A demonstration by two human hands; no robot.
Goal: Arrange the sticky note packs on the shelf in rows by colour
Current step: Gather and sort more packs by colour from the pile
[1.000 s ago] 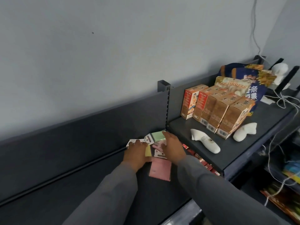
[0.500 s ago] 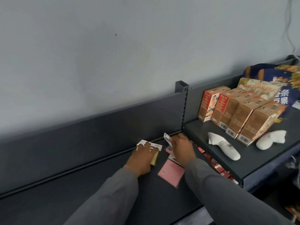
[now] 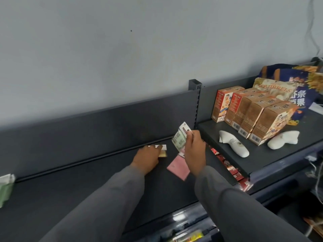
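Observation:
My right hand (image 3: 194, 151) pinches a green sticky note pack (image 3: 180, 138) by its white header card and holds it tilted above the dark shelf (image 3: 87, 194). My left hand (image 3: 147, 158) rests on a yellow pack (image 3: 162, 151) that lies flat near the shelf's back wall. A pink pack (image 3: 178, 167) lies flat just in front of my right hand, and another pink pack shows partly behind that hand. At the far left edge lies a further green pack (image 3: 6, 187).
To the right a higher shelf (image 3: 272, 158) carries several brown and red cartons (image 3: 251, 112), two white handheld devices (image 3: 234, 145) and snack bags (image 3: 286, 84). Red packets (image 3: 227, 165) lie under that shelf. An upright post (image 3: 196, 102) divides the two bays.
My right hand has lifted the green pack off the shelf and turned it upright. My left hand has stayed on the yellow pack. The camera has swung left.

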